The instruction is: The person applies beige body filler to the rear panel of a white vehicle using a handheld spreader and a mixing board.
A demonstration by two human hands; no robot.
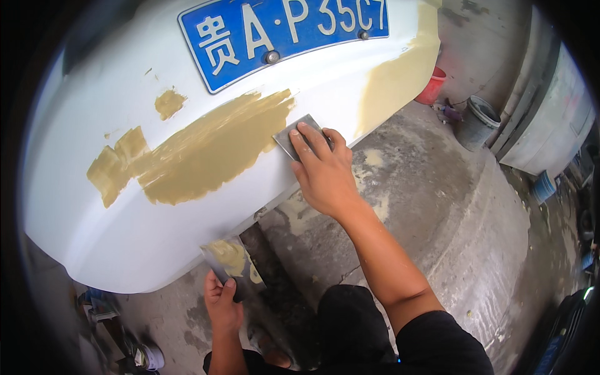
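Observation:
My right hand (324,164) presses a thin grey metal spreader (286,142) flat against a white car bumper (206,222), at the right end of a broad patch of tan body filler (212,150). Its fingers lie over the blade. Lower and to the left, my left hand (223,303) grips a dark-handled putty knife (240,265), thumb on top. Yellowish filler (229,256) is smeared over that wide blade, which is close below the bumper's lower edge. A small separate filler spot (169,104) sits above the broad patch, and another large filler area (390,87) covers the bumper's right side.
A blue licence plate (284,31) is bolted above the filler. On the stained concrete floor (431,200) to the right stand a red bucket (431,86), a grey bucket (477,122) and a blue container (544,187). A white tub (150,358) sits at lower left.

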